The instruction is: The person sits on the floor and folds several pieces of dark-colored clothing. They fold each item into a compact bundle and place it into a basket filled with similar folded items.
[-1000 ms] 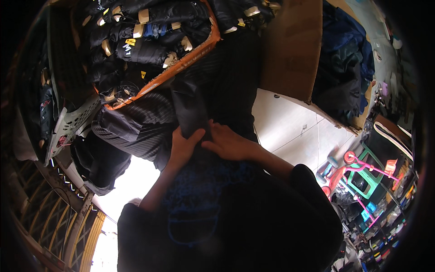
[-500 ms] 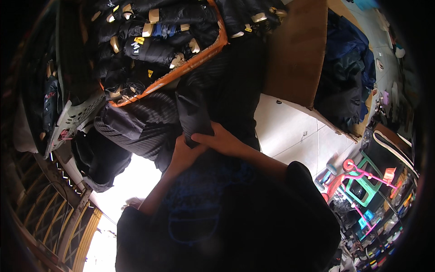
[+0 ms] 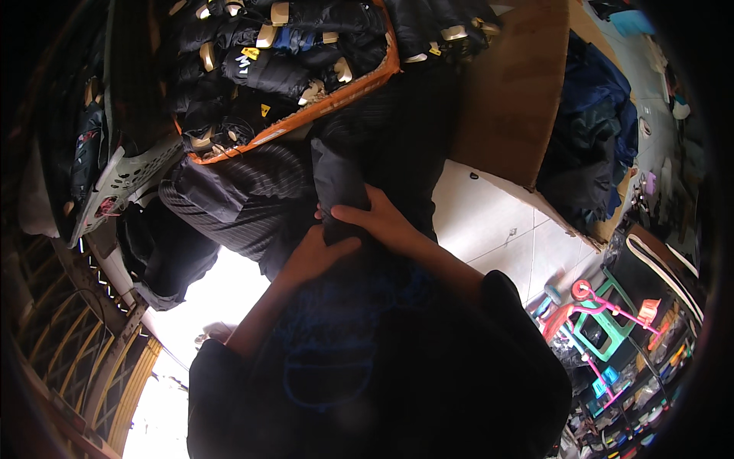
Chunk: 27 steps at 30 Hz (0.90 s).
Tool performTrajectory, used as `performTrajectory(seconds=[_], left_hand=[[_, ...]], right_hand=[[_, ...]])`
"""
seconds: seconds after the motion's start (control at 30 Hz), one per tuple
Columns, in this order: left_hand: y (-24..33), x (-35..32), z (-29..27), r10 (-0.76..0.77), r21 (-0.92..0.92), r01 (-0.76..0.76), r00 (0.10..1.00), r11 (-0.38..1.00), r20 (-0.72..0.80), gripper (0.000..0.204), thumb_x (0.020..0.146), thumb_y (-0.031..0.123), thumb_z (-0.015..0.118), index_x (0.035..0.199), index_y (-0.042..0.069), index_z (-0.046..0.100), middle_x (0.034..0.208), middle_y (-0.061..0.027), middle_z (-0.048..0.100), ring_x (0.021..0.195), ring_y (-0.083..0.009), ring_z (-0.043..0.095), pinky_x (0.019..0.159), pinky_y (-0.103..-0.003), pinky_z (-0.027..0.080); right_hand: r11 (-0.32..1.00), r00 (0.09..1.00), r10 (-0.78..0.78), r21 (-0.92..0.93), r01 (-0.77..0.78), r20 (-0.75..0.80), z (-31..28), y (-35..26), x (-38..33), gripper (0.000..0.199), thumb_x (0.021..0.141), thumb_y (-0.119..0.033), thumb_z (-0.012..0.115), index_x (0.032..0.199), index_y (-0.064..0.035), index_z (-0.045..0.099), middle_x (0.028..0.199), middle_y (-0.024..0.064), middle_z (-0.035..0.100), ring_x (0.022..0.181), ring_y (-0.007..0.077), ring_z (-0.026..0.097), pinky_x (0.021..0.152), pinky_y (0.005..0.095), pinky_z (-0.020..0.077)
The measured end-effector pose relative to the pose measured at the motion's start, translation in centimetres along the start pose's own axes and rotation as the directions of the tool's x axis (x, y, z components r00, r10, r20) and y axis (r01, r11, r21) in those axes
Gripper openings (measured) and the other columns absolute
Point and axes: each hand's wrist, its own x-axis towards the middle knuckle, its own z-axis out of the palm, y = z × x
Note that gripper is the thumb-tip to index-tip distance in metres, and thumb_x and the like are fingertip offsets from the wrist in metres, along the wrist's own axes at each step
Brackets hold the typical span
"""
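**Two hands closed on one folded dark garment**

The fingers of the right hand (image 3: 382,218) lie curled over the lower end of a single folded dark garment (image 3: 340,183), thumb on the near side, so the hand is wrapped around it and not spread flat. The left hand (image 3: 315,256) comes up from below with its thumb stretched toward the right hand and its fingers tucked under the same piece; it grips the cloth too, though how tightly its hidden fingers close cannot be told. The two hands touch at the garment's near end, just above the person's dark shirt with a blue print (image 3: 336,359).

The folded garment stands up and away from the hands, its far end resting against a pile of pinstriped dark clothing (image 3: 237,203) that spreads to the left. Just beyond that is one orange-rimmed crate (image 3: 336,96), packed with many rolled dark garments bearing pale tags; too many overlap to count. One grey perforated plastic basket (image 3: 126,180) sits at the left. One sheet of brown cardboard (image 3: 512,92) lies to the upper right on the white tiled floor (image 3: 497,229), with another heap of dark blue clothing (image 3: 589,130) beyond it. One green stool (image 3: 604,329) and a pink-framed toy (image 3: 577,306) stand at the lower right.
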Motion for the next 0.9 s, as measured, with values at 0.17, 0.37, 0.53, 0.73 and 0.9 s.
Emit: performTrajectory(seconds=[0.17, 0.37, 0.53, 0.73, 0.9], left_hand=[[-2.4, 0.1, 0.7, 0.166, 0.119, -0.156, 0.982, 0.981, -0.084, 0.067, 0.084, 0.039, 0.074, 0.132, -0.004, 0.053, 0.121, -0.0189, 0.063, 0.113, -0.0261, 0.061, 0.095, -0.035, 0.048], [-0.9, -1.1, 0.1, 0.062, 0.1, -0.061, 0.998, 0.993, -0.015, 0.058, 0.086, 0.032, 0.074, 0.127, -0.005, 0.056, 0.114, -0.016, 0.067, 0.105, -0.0233, 0.064, 0.091, -0.033, 0.05], [-2.2, -1.2, -1.3, 0.2, 0.086, -0.187, 0.965, 0.979, -0.169, 0.034, 0.085, 0.01, 0.074, 0.115, -0.003, 0.065, 0.095, -0.0104, 0.07, 0.087, -0.0148, 0.067, 0.079, -0.027, 0.053], [-2.3, -1.2, 0.4, 0.608, 0.078, -0.656, 0.639, 0.75, -0.472, 0.036, 0.075, -0.003, 0.077, 0.11, 0.001, 0.069, 0.101, -0.0128, 0.067, 0.092, -0.0159, 0.066, 0.08, -0.03, 0.054], [-3.7, -0.1, 0.1, 0.676, 0.249, -0.629, 0.671, 0.736, -0.305, 0.028, 0.08, -0.003, 0.072, 0.108, 0.002, 0.07, 0.105, -0.0126, 0.066, 0.095, -0.0196, 0.066, 0.084, -0.032, 0.053]], right_hand=[[0.967, 0.997, 0.053, -0.248, -0.065, -0.054, 0.0, 1.2, -1.0, 0.046, 0.085, -0.027, 0.075, 0.12, 0.0011, 0.061, 0.109, 0.0112, 0.069, 0.103, 0.0176, 0.064, 0.093, 0.0312, 0.0487], [0.983, 0.997, 0.074, -0.171, -0.074, -0.005, -0.6, 1.7, -1.5, 0.046, 0.087, -0.028, 0.074, 0.118, 0.0019, 0.062, 0.11, 0.0109, 0.068, 0.102, 0.017, 0.064, 0.091, 0.0302, 0.0496], [0.991, 0.992, 0.118, 0.066, -0.114, -0.053, -1.1, 2.3, -0.7, 0.044, 0.089, -0.03, 0.071, 0.118, 0.0018, 0.061, 0.11, 0.0099, 0.067, 0.099, 0.0156, 0.064, 0.089, 0.0288, 0.0497], [0.991, 0.99, 0.134, -0.028, -0.132, 0.049, -1.4, 1.5, -0.8, 0.051, 0.089, -0.032, 0.071, 0.125, 0.0024, 0.056, 0.117, 0.0101, 0.063, 0.11, 0.0159, 0.06, 0.095, 0.0305, 0.0473], [0.944, 0.991, 0.115, -0.302, -0.13, -0.069, -2.4, 2.7, -1.1, 0.059, 0.088, -0.036, 0.071, 0.128, 0.0028, 0.052, 0.126, 0.017, 0.058, 0.119, 0.0213, 0.056, 0.097, 0.033, 0.0462]])
